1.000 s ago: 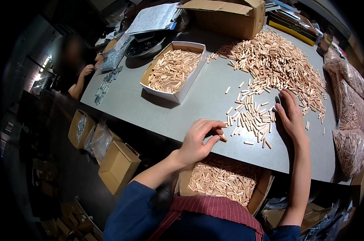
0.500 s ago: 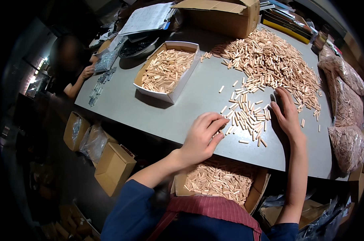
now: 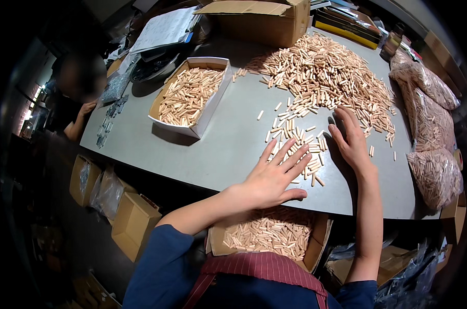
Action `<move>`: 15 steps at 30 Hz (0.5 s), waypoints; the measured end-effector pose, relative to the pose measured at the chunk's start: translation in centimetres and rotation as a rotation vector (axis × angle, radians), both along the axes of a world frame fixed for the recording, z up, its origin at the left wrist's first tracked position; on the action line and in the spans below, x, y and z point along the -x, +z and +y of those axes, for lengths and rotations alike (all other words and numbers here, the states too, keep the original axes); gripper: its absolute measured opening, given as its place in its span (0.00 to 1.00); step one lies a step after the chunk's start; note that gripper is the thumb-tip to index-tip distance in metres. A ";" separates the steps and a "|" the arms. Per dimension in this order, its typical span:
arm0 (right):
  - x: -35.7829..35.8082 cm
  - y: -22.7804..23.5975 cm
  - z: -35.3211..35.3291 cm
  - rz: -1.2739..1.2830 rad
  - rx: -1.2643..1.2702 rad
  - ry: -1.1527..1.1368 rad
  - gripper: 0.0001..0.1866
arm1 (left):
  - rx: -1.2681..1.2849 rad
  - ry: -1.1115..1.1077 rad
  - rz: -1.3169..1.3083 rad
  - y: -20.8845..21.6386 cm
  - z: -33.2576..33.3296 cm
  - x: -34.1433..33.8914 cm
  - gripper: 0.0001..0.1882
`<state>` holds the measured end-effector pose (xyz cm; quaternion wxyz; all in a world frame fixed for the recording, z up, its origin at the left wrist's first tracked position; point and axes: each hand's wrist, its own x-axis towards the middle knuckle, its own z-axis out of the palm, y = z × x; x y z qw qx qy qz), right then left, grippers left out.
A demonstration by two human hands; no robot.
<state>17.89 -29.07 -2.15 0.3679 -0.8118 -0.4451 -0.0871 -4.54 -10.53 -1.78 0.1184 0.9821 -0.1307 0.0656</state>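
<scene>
Many short pale wooden dowels lie on the grey table [image 3: 228, 154]. A big heap of dowels [image 3: 323, 72] covers its far right part, and a thin scatter of dowels [image 3: 313, 147] spreads nearer to me. Over the near left side of that scatter is my left hand [image 3: 269, 177], palm down with fingers spread; whether it touches the dowels beneath, I cannot tell. My right hand [image 3: 351, 141] rests at the scatter's right side, against the heap's near edge, fingers slightly bent and thumb apart. No dowel shows in its grasp.
A white-sided box [image 3: 214, 113] full of dowels stands left of the heap. Below the table edge, a cardboard box [image 3: 322, 239] holds more dowels. Clear bags of dowels [image 3: 434, 175] line the right side. A larger carton [image 3: 274, 26] stands behind; another person [image 3: 81, 82] sits far left.
My left hand has gone from curled fingers at the scatter's edge to spread fingers reaching over it. The right hand stays by the heap. The whole view has shifted slightly.
</scene>
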 end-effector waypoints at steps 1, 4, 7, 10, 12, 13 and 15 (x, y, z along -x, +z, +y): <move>0.1 0.0 -0.1 -0.008 0.008 -0.004 0.25 | 0.006 -0.012 -0.005 -0.1 0.1 0.2 0.47; 0.2 0.3 -0.1 -0.016 0.018 -0.011 0.23 | -0.001 -0.031 -0.020 -0.2 0.6 1.2 0.46; 0.3 0.4 -0.2 -0.016 0.031 -0.018 0.23 | -0.023 -0.048 -0.018 0.1 1.2 2.3 0.46; 0.2 0.1 -0.1 -0.005 0.004 -0.019 0.25 | -0.037 -0.063 -0.033 0.3 2.3 3.2 0.45; 0.2 0.1 0.0 0.020 -0.021 -0.028 0.27 | -0.020 -0.023 -0.043 0.5 3.4 3.7 0.46; 0.3 0.3 0.0 0.028 -0.032 -0.027 0.28 | -0.001 0.025 -0.043 0.8 4.2 3.8 0.47; 0.5 0.7 -0.1 0.054 -0.041 -0.034 0.29 | 0.053 0.130 -0.027 1.1 5.7 4.1 0.50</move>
